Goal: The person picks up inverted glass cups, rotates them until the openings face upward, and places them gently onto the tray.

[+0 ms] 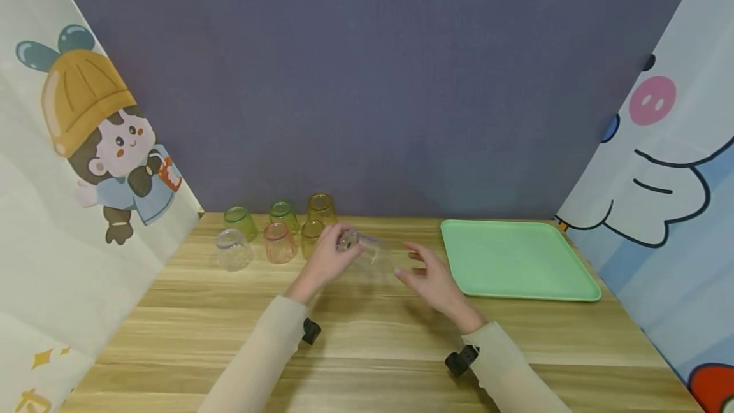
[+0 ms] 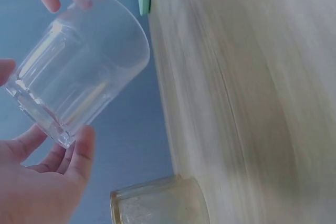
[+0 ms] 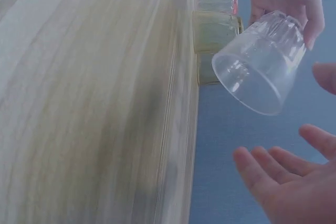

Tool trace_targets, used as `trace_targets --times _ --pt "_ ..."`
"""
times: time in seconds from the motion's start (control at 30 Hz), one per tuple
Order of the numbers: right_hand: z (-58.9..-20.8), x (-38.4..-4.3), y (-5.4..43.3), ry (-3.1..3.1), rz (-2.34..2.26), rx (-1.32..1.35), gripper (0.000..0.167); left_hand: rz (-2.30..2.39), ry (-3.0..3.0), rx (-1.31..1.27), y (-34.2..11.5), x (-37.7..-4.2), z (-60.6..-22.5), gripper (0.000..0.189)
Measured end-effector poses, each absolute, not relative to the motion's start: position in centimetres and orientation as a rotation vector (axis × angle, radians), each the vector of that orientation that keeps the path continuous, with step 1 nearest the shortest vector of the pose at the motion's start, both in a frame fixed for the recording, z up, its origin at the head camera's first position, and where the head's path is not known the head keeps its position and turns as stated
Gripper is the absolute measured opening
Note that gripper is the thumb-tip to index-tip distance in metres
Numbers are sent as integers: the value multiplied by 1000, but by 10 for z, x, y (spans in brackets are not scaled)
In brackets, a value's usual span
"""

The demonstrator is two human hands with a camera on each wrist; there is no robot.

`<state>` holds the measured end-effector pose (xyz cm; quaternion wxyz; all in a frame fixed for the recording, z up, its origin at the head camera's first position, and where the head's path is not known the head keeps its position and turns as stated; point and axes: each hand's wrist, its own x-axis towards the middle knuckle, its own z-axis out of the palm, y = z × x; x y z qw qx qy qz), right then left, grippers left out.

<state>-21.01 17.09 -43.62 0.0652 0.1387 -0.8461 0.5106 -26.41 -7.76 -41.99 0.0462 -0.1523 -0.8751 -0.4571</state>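
Note:
My left hand [image 1: 328, 256] grips a clear plastic cup [image 1: 369, 250] by its base, holding it tilted above the table with the mouth toward my right hand. In the left wrist view the fingers and thumb sit around the base of the cup [image 2: 79, 66]. My right hand [image 1: 431, 279] hovers just right of the cup's mouth, fingers spread and holding nothing; in the right wrist view a gap shows between the right hand [image 3: 294, 177] and the cup [image 3: 262, 66]. Left of my left hand, an amber cup [image 1: 311, 238] stands upside down.
More upside-down cups stand at the back left: a clear one [image 1: 234, 250], a pink one [image 1: 280, 244], green ones [image 1: 241, 223] and another amber one [image 1: 322, 208]. A light green tray [image 1: 518, 260] lies at the back right of the wooden table [image 1: 367, 349]. A dark panel [image 1: 378, 81] rises behind.

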Motion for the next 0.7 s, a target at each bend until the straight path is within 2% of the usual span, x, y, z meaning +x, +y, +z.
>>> trace_targets --times 0.37,0.7 --pt "-437 -210 171 -2521 1589 497 72 -1598 -2538 -568 -75 -254 -422 50" --pt "-436 -211 171 -2378 1729 552 73 -1831 -2476 -560 -70 -245 -417 46"
